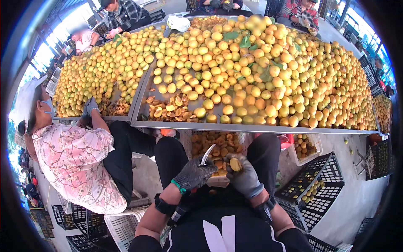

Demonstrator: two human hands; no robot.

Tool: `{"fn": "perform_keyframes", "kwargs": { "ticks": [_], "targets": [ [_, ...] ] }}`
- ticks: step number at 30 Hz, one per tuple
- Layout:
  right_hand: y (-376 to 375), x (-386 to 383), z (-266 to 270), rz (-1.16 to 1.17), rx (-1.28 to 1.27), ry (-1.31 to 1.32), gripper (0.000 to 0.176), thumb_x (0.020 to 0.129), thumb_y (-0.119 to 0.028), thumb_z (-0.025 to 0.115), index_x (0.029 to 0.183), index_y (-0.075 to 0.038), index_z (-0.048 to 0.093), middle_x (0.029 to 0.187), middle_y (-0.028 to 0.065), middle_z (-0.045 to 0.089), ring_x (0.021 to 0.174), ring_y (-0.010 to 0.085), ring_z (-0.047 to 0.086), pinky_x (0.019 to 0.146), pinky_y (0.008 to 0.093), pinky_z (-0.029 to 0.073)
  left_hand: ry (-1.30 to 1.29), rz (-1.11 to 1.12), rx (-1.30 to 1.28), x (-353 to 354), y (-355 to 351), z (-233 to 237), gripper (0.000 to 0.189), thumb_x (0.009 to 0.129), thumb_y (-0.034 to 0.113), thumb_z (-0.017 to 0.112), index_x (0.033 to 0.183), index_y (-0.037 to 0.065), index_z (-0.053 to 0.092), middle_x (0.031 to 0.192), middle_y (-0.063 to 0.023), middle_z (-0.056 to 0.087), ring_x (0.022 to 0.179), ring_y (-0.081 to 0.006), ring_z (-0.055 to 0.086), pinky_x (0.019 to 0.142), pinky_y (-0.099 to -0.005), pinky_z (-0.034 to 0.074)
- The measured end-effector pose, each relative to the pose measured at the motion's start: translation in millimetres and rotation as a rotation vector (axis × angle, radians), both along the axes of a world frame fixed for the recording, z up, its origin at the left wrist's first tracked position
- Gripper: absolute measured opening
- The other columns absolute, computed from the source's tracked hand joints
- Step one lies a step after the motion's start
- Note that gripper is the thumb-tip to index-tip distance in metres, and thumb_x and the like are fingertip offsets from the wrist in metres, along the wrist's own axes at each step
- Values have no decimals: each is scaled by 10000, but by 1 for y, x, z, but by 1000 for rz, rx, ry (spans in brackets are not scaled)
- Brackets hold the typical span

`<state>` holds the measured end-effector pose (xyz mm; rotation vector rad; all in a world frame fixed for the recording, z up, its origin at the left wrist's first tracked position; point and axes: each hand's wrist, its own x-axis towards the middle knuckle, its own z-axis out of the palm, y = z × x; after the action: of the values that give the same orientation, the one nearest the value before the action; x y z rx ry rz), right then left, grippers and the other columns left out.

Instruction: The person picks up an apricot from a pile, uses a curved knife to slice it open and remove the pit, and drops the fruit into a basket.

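My left hand [194, 172], in a dark knit glove with a green cuff, is closed around a small knife whose curved pale blade [208, 153] points up. Close by on the right, my right hand [247, 178] wears a grey glove and grips an apricot [235, 164] between thumb and fingers. The blade and this fruit are apart. Below both hands, between my knees, a crate holds many cut apricot pieces [218, 145]. In front stands a metal-edged table [189, 125] heaped with whole apricots [268, 75], with a small pile of cut pieces [170, 109] near its edge.
A person in a pink floral shirt [75, 164] sits at my left, one gloved hand at the table. Others sit across the far side. A white crate of fruit [317, 145] and a black crate [331, 185] stand at right. A white crate [121, 229] is behind my left arm.
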<state>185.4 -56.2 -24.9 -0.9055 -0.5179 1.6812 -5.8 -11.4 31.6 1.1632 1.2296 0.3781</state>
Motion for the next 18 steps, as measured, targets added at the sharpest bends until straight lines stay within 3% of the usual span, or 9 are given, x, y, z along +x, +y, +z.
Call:
{"fn": "perform_keyframes", "kwargs": {
  "ticks": [2, 5, 9, 11, 13, 15, 17, 18],
  "targets": [
    [3, 4, 0, -51, -222, 384, 283, 990, -327, 435, 1103, -89, 540, 965, 52, 596, 740, 146, 513, 584, 246, 417, -60, 57, -42, -2, -4, 4, 199, 885, 230, 662, 814, 60, 587, 578, -24, 509, 492, -124, 502, 471, -302, 399],
    [10, 7, 8, -24, -233, 511, 236, 986, -292, 445, 1083, -107, 554, 897, 37, 573, 737, 139, 511, 572, 251, 406, -132, 78, -71, -4, -7, 6, 194, 887, 225, 671, 801, 80, 576, 578, 3, 501, 461, -83, 463, 433, -268, 367],
    [12, 4, 6, -103, -292, 413, 231, 984, -279, 451, 1096, -106, 556, 877, 37, 563, 727, 139, 502, 568, 245, 396, -55, 2, -3, -3, -11, -3, 162, 882, 219, 674, 888, 74, 601, 615, 5, 525, 503, -82, 494, 464, -261, 399],
    [9, 5, -12, -79, 21, 169, 224, 919, -106, 566, 1137, -52, 557, 975, 50, 604, 818, 123, 565, 717, 242, 488, 30, -74, 92, -5, -12, -9, 193, 879, 232, 677, 958, 68, 612, 714, -16, 575, 621, -102, 552, 550, -277, 450],
    [5, 0, 10, -213, 575, -987, 306, 855, -36, 618, 1154, -34, 550, 1016, 49, 620, 870, 117, 589, 747, 243, 504, 92, -113, 217, -6, -12, -7, 216, 881, 252, 675, 974, 67, 616, 756, -30, 588, 682, -118, 569, 605, -298, 467],
    [7, 8, -29, -69, 296, -571, 340, 811, -48, 648, 1140, -34, 565, 996, 66, 644, 877, 141, 620, 739, 244, 511, 132, -159, 324, -7, -12, -10, 260, 882, 287, 670, 1004, 63, 614, 829, -68, 610, 787, -176, 593, 710, -339, 484],
    [3, 9, -1, -40, 437, -1116, 297, 806, -77, 645, 1094, -32, 594, 965, 102, 659, 855, 189, 648, 724, 280, 520, 131, -122, 357, -10, -13, -24, 282, 881, 301, 667, 1018, 61, 609, 860, -91, 618, 832, -219, 601, 758, -359, 483],
    [2, 11, -9, -30, 473, -1101, 297, 806, -77, 645, 1094, -32, 594, 965, 102, 659, 855, 189, 648, 724, 280, 520, 110, -176, 437, -11, -12, -31, 293, 881, 299, 662, 1032, 55, 601, 876, -121, 624, 843, -262, 600, 776, -370, 481]
  ]
}}
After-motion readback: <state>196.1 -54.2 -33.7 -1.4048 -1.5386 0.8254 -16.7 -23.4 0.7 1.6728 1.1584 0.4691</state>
